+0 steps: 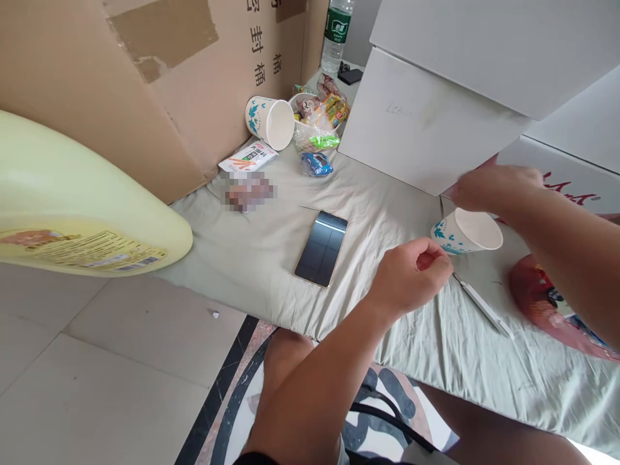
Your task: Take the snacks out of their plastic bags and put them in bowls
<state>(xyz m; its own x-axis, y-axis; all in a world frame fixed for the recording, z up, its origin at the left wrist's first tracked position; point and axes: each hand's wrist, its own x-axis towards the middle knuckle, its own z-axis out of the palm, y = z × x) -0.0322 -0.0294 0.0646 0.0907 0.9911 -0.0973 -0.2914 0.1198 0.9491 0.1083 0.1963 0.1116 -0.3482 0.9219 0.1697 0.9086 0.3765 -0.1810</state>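
My left hand [411, 274] hovers over the cloth, thumb and fingers pinched together; what they hold, if anything, is too small to make out. Just beyond its fingertips a white paper cup [445, 236] with blue leaf prints shows its mouth to the right. A slim white pen-like tool [484, 307] lies on the cloth, its thin dark tip close to those fingertips. Behind the cup, against the white boxes, my right hand [496, 187] is bent with its fingers curled, and its grasp is hidden. A dark-screened phone [321, 248] lies left of my left hand.
A second paper cup [268, 121] lies beside a bowl of wrapped snacks [320, 113]. Around are snack packets [249, 156], a water bottle [336, 35], a large cardboard box [194, 84], stacked white boxes [431, 116], a yellow jug [87, 194] and a red package [530, 297].
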